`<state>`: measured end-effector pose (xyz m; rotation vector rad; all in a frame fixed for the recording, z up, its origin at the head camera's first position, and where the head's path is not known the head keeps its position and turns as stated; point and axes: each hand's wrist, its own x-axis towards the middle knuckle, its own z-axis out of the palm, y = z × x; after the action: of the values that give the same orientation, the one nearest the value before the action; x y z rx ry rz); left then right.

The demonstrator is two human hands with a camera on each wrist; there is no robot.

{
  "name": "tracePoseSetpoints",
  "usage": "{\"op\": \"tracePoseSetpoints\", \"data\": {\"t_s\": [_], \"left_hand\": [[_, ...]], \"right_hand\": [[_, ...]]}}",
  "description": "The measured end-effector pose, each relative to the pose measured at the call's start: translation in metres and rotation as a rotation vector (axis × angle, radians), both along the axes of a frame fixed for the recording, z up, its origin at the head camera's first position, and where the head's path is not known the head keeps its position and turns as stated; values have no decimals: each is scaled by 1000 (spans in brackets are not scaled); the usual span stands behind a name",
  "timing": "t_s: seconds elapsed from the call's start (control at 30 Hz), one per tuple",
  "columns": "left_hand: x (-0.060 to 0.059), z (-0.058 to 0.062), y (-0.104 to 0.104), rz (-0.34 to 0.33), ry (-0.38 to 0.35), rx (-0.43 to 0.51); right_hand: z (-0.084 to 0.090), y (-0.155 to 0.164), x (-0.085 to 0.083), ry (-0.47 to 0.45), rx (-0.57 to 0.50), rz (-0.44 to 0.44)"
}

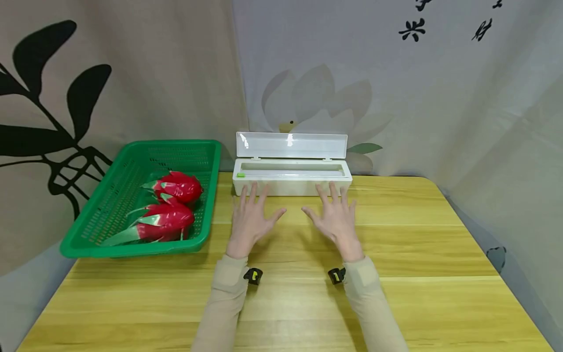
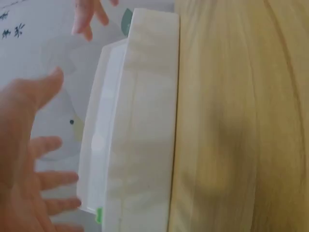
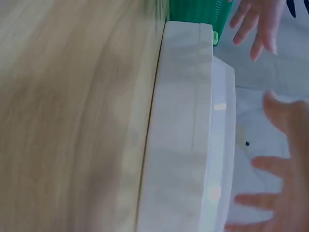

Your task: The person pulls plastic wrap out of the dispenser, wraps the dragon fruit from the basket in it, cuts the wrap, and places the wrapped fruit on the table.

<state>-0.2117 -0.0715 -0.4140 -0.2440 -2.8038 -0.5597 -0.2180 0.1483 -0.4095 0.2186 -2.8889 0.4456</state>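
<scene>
Hands: you hold both above the wooden table [image 1: 396, 254], palms down, just on your side of the white dispenser box [image 1: 292, 183].
Left hand [image 1: 251, 219]: fingers spread and straight, gripping nothing; its fingertips [image 1: 253, 187] reach the box's front wall, though contact cannot be told.
Right hand [image 1: 334, 217]: likewise released, fingers splayed, tips just at the box's front edge.
Box: long and narrow, it sits at the table's far edge, straight ahead of you; its clear lid [image 1: 292, 144] stands open and upright behind it, and a small green tab [image 1: 240, 175] marks its left end.
Basket: a green plastic basket [image 1: 110, 195] lies just left of the box, tilted against the curtain.
Fruit: two red dragon fruits [image 1: 169, 208] rest inside the basket.
Sleeves: beige, covering both your forearms.
</scene>
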Motion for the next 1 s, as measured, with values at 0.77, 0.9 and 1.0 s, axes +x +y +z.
{"op": "tracePoseSetpoints", "data": {"t_s": [0.77, 0.9, 1.0], "left_hand": [[-79, 10, -37, 54, 61, 290], [-83, 8, -39, 89, 27, 248], [-86, 7, -40, 100, -10, 226]], "right_hand": [[0, 91, -95, -110, -490, 135], [-2, 94, -99, -179, -476, 122], [-2, 94, -103, -177, -447, 130]]}}
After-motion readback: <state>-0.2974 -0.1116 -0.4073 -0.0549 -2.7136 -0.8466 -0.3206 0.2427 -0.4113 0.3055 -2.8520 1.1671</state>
